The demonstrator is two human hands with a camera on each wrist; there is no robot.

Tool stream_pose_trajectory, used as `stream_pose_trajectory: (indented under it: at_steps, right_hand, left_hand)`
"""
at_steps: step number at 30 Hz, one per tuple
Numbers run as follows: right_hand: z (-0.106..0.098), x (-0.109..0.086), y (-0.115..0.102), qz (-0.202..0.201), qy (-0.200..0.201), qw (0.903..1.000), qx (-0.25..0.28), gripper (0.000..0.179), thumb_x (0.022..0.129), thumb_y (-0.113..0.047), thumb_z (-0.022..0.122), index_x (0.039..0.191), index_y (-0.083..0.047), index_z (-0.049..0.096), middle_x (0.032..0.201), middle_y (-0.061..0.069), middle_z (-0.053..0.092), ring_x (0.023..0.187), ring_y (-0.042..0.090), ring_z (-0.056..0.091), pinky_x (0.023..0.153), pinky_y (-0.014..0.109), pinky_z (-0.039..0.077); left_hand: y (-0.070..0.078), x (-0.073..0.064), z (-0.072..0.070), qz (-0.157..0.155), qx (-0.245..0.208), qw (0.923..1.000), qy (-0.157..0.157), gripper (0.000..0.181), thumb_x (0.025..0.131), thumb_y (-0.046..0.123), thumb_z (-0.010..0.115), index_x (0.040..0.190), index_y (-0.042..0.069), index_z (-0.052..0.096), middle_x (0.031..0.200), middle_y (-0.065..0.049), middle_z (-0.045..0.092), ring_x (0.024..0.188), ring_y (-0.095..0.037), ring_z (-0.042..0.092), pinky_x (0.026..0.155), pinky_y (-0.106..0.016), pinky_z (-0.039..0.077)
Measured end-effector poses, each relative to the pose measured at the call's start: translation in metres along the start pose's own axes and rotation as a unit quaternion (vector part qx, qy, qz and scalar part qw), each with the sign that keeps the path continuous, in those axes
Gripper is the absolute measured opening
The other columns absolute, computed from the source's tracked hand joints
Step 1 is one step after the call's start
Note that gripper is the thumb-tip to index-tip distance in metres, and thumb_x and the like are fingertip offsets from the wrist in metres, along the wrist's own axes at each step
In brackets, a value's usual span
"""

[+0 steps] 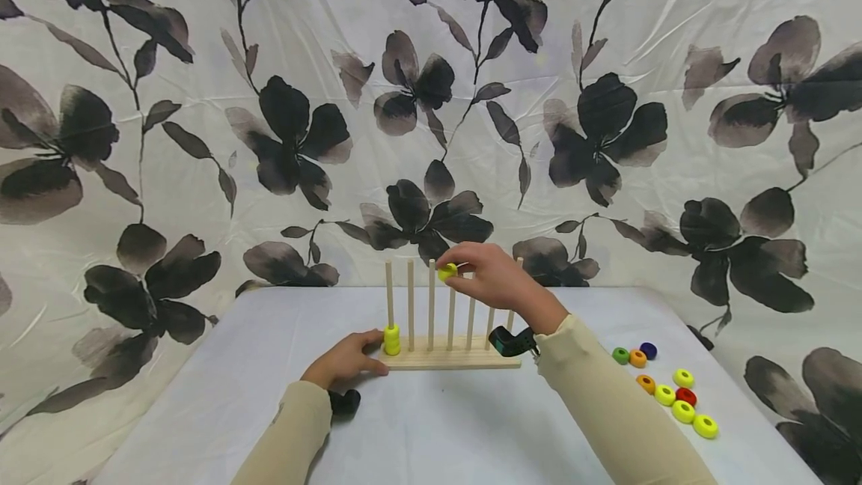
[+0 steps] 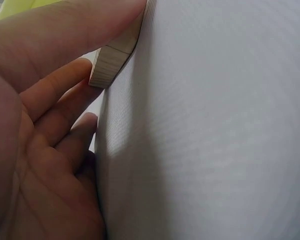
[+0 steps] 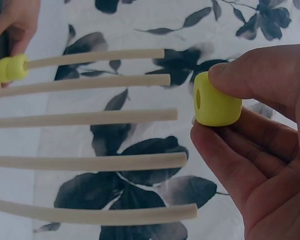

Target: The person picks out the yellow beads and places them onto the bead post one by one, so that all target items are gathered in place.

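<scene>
A wooden peg stand (image 1: 450, 362) has a flat base and a row of several upright pegs. Yellow beads (image 1: 392, 340) are stacked at the foot of its leftmost peg. My left hand (image 1: 345, 359) grips the base's left end, thumb in front and fingers behind; the left wrist view shows the wooden corner (image 2: 110, 65) between them. Up near the peg tops, my right hand (image 1: 494, 279) pinches a yellow bead (image 3: 220, 107) between thumb and fingers. In the right wrist view the bead's hole faces the peg tips, and the bead is apart from them.
Loose beads lie on the white table (image 1: 202, 410) to the right: several yellow ones (image 1: 705, 426), a red (image 1: 685, 397), a blue (image 1: 649, 350), a green (image 1: 620, 355) and two orange (image 1: 637, 358). A flower-patterned cloth (image 1: 431, 96) hangs behind the table.
</scene>
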State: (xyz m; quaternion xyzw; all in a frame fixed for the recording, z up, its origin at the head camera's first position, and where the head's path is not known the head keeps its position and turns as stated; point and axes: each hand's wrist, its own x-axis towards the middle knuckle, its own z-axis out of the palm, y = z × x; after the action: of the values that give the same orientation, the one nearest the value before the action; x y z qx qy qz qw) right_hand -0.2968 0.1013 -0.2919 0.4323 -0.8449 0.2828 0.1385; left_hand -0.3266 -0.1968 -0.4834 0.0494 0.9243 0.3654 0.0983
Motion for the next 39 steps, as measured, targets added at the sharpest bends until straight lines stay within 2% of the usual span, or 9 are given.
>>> stream_pose_trajectory:
  at_steps: [7,12,24,31,39]
  right_hand:
    - [0.004,0.017,-0.010,-0.021,0.009,0.9997,0.008,0.024,0.090,-0.009,0.067,0.114,-0.009,0.068,0.110,0.003,0.069,0.097,0.014,0.066,0.089,0.031,0.057]
    - [0.008,0.029,-0.015,-0.019,0.012,0.9998,0.001,0.024,0.090,-0.011,0.066,0.114,-0.010,0.068,0.111,0.005,0.069,0.095,0.014,0.067,0.086,0.037,0.058]
    - [0.016,0.049,-0.015,-0.011,0.024,0.9996,-0.008,0.024,0.092,-0.013,0.064,0.115,-0.012,0.068,0.112,0.003,0.067,0.097,0.014,0.067,0.088,0.033,0.057]
    - [0.021,0.058,-0.018,0.007,0.013,0.9999,0.007,0.026,0.093,-0.014,0.063,0.119,-0.011,0.067,0.117,0.004,0.066,0.103,0.017,0.066,0.091,0.032,0.056]
    - [0.031,0.066,-0.018,0.002,0.015,0.9999,0.007,0.024,0.093,-0.011,0.063,0.117,-0.009,0.067,0.115,0.006,0.066,0.107,0.018,0.065,0.094,0.028,0.055]
  left_hand:
    - [0.000,-0.002,0.000,0.001,-0.011,0.9999,-0.004,0.083,0.068,0.031,0.087,0.141,0.014,0.051,0.153,-0.014,0.041,0.143,-0.038,0.033,0.116,-0.060,0.024]
    - [-0.002,-0.003,-0.001,-0.002,-0.010,0.9999,-0.003,0.084,0.067,0.032,0.087,0.141,0.014,0.052,0.152,-0.013,0.041,0.143,-0.037,0.034,0.115,-0.061,0.024]
    - [0.000,-0.002,-0.003,0.004,-0.018,0.9998,-0.007,0.083,0.068,0.032,0.087,0.141,0.014,0.052,0.152,-0.013,0.041,0.143,-0.038,0.033,0.115,-0.060,0.024]
    - [-0.001,0.002,-0.003,0.002,-0.026,0.9996,-0.013,0.084,0.067,0.032,0.088,0.141,0.014,0.051,0.153,-0.013,0.041,0.143,-0.037,0.032,0.116,-0.060,0.024]
    - [0.000,0.002,-0.002,0.010,-0.023,0.9996,-0.015,0.082,0.068,0.031,0.087,0.140,0.013,0.052,0.152,-0.014,0.041,0.143,-0.037,0.034,0.116,-0.059,0.024]
